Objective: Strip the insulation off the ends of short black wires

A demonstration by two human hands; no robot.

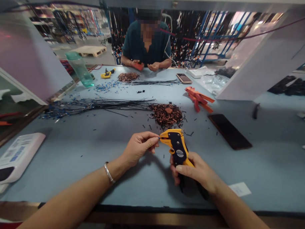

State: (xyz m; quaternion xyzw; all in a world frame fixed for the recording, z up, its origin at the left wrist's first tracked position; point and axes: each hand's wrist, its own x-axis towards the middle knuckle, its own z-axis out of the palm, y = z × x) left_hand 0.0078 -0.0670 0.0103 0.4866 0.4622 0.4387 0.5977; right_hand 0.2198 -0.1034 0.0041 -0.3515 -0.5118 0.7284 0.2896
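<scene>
My right hand is wrapped round the handles of a yellow and black wire stripper, its jaw end facing left. The thumb and fingers of my left hand are pinched together at the mouth of those jaws. A tiny blue tip shows between the left fingertips and the jaws; the rest of that piece is hidden. Just beyond the stripper lies a heap of short black and copper wire offcuts. To its left stretches a bundle of long black wires with blue ends.
A dark phone and orange-red pliers lie right. A white power bank is at left, a green bottle farther back. Across the table, a person handles a red tool. A white paper slip lies by my right forearm.
</scene>
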